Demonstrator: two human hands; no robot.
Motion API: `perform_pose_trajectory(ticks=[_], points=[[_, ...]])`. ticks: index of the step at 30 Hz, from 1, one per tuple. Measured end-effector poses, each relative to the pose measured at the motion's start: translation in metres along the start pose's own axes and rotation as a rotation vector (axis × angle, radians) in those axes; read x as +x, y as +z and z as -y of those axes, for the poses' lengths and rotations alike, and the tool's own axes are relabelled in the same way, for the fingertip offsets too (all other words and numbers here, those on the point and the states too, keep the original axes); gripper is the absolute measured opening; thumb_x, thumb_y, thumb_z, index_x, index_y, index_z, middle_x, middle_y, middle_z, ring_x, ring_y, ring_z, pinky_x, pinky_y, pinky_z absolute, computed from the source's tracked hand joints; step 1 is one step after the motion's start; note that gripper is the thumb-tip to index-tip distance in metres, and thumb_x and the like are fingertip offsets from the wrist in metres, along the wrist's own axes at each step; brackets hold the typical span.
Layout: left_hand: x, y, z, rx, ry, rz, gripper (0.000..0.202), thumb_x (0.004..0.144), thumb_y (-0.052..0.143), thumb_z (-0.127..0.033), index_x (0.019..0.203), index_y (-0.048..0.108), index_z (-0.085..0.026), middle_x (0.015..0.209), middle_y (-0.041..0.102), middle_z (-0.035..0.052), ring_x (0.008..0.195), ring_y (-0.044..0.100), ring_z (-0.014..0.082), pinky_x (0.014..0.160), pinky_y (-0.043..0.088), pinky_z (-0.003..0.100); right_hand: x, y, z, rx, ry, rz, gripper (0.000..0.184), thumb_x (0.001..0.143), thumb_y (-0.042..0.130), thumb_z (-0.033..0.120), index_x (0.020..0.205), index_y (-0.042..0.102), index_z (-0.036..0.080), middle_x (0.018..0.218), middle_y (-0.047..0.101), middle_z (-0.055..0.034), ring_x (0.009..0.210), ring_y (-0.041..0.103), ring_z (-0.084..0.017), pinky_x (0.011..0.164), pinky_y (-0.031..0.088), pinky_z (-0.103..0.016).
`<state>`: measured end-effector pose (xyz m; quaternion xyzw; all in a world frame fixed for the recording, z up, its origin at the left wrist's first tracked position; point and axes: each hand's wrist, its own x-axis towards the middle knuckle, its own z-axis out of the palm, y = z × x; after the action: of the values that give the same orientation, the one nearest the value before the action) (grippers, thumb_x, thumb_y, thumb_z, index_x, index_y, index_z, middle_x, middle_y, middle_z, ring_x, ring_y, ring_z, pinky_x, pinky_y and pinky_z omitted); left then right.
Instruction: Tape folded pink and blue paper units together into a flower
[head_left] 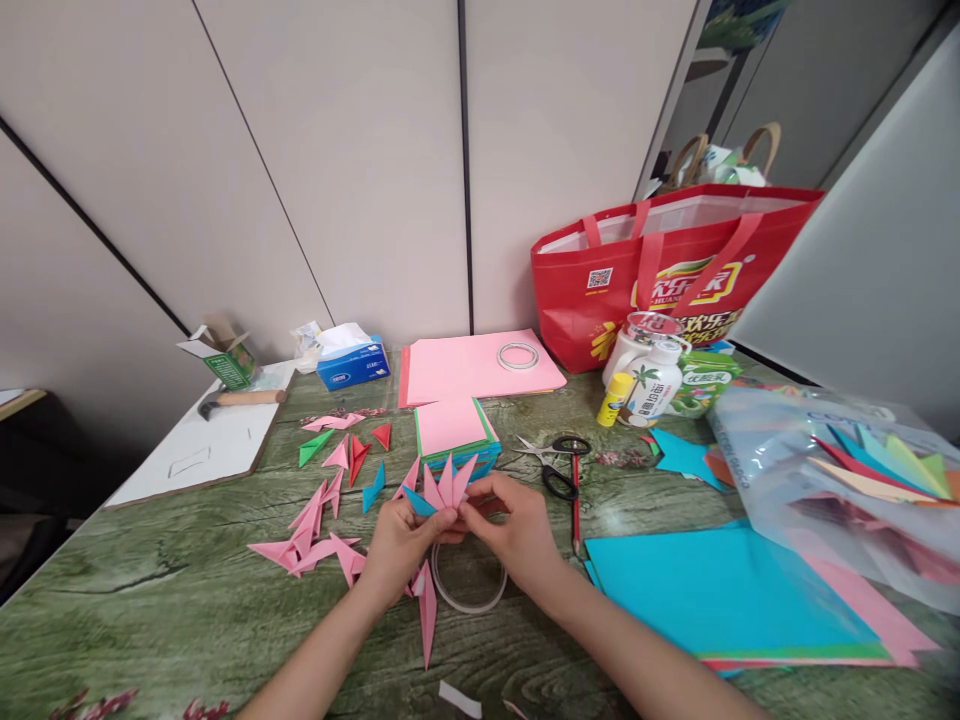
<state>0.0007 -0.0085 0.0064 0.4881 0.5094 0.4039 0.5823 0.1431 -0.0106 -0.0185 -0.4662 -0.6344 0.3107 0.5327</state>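
My left hand [401, 548] and my right hand [517, 530] meet at the table's middle, both pinched on a cluster of folded pink paper points [446, 487] that fans upward, with one blue piece in it. A ring of clear tape [469, 590] lies on the table right under my hands. More folded pink pieces [315, 535] lie scattered to the left, and one long pink piece [427, 610] sits by my left wrist.
A small stack of square coloured paper [452, 432] and scissors [555, 462] lie just beyond my hands. Blue sheets [720, 590] and a plastic bag of paper [847, 480] fill the right. A red tote bag [667, 270], bottles, pink sheets, tissue box and white board stand farther back.
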Motion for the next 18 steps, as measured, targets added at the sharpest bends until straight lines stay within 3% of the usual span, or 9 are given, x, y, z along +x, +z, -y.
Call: perform_pose_trajectory(ticks=[10,18], points=[[-0.0002,0.0009,-0.0001,-0.015,-0.016,0.011,0.030,0.054,0.075,-0.042,0.051,0.067,-0.013,0.053,0.068,0.0047,0.054,0.065,0.0199,0.058,0.054,0.030,-0.0019,0.0006,-0.0052,-0.189,-0.213,-0.012,0.006,0.077,0.053,0.015,0.073,0.057,0.018,0.070,0.062,-0.0033,0.061,0.058,-0.014,0.057,0.049,-0.024],[0.0018,-0.0037,0.0036,-0.052,-0.049,0.051,0.033,0.058,0.073,-0.042,0.068,0.071,-0.010,0.063,0.072,0.0101,0.063,0.068,0.0232,0.065,0.055,0.034,-0.0008,0.0004,-0.0050,-0.337,-0.325,0.007,0.013,0.083,0.047,0.014,0.078,0.059,0.016,0.077,0.064,-0.0085,0.070,0.060,-0.017,0.063,0.049,-0.027]])
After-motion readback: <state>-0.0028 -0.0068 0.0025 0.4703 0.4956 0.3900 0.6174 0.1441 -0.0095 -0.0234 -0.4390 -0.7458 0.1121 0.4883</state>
